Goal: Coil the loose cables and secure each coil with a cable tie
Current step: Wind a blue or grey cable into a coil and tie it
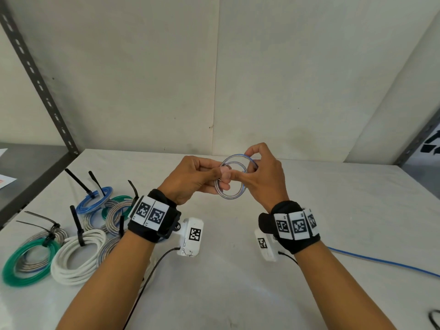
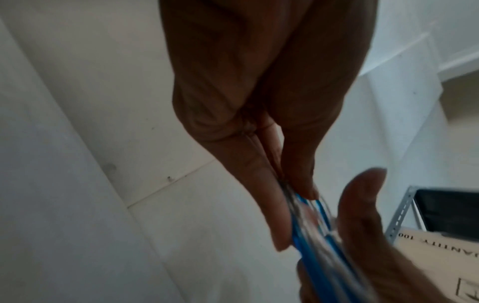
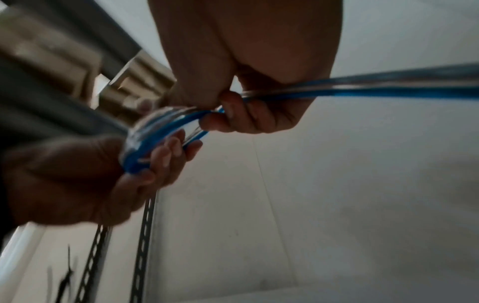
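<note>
My left hand (image 1: pixel 195 179) pinches the near side of the blue-and-clear cable coil (image 1: pixel 232 178); my right hand (image 1: pixel 263 173) curls its grip round the far side, holding it raised above the bench (image 1: pixel 309 270). Tied coils (image 1: pixel 71 236) lie left, well apart.

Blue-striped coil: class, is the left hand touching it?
Touching. The head view shows the left hand pinching the blue-striped coil at its left side.

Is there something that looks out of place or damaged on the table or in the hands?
Nothing stands out. Both hands, left hand and right hand, hold a small blue and clear cable coil above the table. Its loose end trails off to the right. The tied coils lie together at the left.
</note>
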A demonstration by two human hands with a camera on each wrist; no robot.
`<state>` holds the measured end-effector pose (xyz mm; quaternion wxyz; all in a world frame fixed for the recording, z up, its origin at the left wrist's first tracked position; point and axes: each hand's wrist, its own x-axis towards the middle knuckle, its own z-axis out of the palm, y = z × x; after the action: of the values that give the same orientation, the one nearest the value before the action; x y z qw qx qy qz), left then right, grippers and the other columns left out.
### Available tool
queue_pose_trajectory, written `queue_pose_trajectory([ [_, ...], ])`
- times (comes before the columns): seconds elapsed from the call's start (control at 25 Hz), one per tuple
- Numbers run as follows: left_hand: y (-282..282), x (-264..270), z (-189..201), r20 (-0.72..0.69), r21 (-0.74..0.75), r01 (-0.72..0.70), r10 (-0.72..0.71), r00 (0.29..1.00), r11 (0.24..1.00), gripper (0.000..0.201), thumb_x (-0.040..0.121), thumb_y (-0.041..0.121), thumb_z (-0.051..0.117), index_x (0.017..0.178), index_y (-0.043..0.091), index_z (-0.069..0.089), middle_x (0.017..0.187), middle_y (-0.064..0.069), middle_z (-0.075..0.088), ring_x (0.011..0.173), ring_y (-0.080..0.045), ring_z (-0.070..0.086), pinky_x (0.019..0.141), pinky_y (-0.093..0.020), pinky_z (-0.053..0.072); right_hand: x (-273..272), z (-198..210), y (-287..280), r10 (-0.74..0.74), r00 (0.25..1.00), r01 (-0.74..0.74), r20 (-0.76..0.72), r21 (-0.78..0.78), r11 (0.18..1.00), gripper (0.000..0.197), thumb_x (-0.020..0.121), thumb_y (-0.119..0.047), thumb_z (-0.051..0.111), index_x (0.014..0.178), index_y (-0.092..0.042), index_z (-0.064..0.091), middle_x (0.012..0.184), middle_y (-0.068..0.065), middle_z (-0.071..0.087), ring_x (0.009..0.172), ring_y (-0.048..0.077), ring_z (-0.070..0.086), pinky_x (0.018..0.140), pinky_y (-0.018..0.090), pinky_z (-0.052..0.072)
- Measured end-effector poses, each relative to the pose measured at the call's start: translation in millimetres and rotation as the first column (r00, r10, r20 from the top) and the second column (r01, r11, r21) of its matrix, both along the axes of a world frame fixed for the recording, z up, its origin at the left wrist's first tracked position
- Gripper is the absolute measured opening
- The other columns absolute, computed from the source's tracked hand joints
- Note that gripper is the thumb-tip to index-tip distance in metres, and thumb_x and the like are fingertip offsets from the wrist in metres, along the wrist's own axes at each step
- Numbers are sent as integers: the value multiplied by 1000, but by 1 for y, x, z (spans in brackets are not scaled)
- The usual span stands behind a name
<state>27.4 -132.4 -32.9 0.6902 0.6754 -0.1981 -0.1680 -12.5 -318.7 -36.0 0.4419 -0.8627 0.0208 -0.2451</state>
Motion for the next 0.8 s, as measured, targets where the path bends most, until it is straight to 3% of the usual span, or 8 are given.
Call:
queue_pose_trajectory([
  [0.12, -1, -1, 0, 23, -1, -21, 21, 1000, 1000, 29, 88, 20, 72, 106, -2, 74, 83, -13, 76, 75, -22, 75, 71, -32, 62, 2, -5, -2, 110, 993, -103, -38, 156, 982, 73, 50, -75, 77, 91, -18, 56, 45, -12, 42, 45, 10, 35, 53, 34, 39],
  [0.2, -1, 0, 0, 18, -57, -86, 87, 996, 995, 23, 92, 17, 70, 106, -2, 73, 84, -12, 76, 74, -21, 75, 70, -32, 62, 1, -3, -3, 234, 972, -219, -13, 298, 929, 54, 64, -54, 82, 87, -10, 62, 52, -6, 48, 46, 14, 38, 49, 28, 38],
  [0.28, 1, 4, 1, -24, -127, -160, 158, 987, 979, 20, 92, 17, 69, 104, 1, 73, 82, -8, 75, 73, -19, 75, 69, -31, 62, -2, 2, -7, 358, 934, -317, -5, 454, 833, 37, 73, -33, 79, 94, -6, 66, 61, 2, 62, 46, 15, 51, 48, 22, 41],
  [0.36, 4, 7, 2, -69, -188, -209, 200, 977, 960, 21, 93, 17, 68, 104, 0, 71, 80, -5, 74, 72, -18, 74, 68, -28, 61, -5, 4, -11, 434, 901, -367, -7, 518, 772, 27, 80, -17, 76, 102, -5, 66, 72, 7, 72, 58, 21, 67, 55, 23, 50],
  [0.44, 5, 9, 4, -88, -223, -229, 214, 973, 948, 26, 92, 16, 67, 109, -4, 70, 80, -5, 74, 72, -18, 74, 69, -28, 61, -7, 5, -12, 431, 902, -360, -25, 506, 784, 19, 86, -6, 73, 104, -4, 67, 81, 11, 75, 67, 23, 71, 57, 24, 53],
  [0.56, 0, 7, 3, -68, -232, -244, 235, 970, 942, 27, 91, 16, 69, 109, -4, 70, 82, -8, 74, 73, -20, 74, 73, -33, 63, -8, 8, -8, 390, 920, -315, -39, 519, 795, 22, 87, -10, 74, 107, -1, 69, 93, 18, 76, 73, 22, 72, 57, 25, 53],
  [0.68, -2, 6, 2, -54, -235, -263, 258, 965, 936, 24, 93, 16, 69, 108, -3, 71, 84, -11, 75, 74, -21, 75, 69, -31, 62, -6, 8, -5, 338, 941, -285, -19, 497, 819, 24, 85, -11, 78, 105, -2, 70, 85, 18, 76, 72, 22, 73, 58, 26, 54],
  [0.8, -3, 4, 3, -46, -238, -246, 242, 969, 940, 22, 93, 16, 69, 107, -1, 71, 85, -11, 75, 77, -22, 75, 69, -30, 61, -5, 5, -2, 238, 971, -214, 13, 486, 847, 22, 85, -11, 79, 105, -11, 70, 81, 14, 77, 71, 23, 74, 61, 27, 55],
])
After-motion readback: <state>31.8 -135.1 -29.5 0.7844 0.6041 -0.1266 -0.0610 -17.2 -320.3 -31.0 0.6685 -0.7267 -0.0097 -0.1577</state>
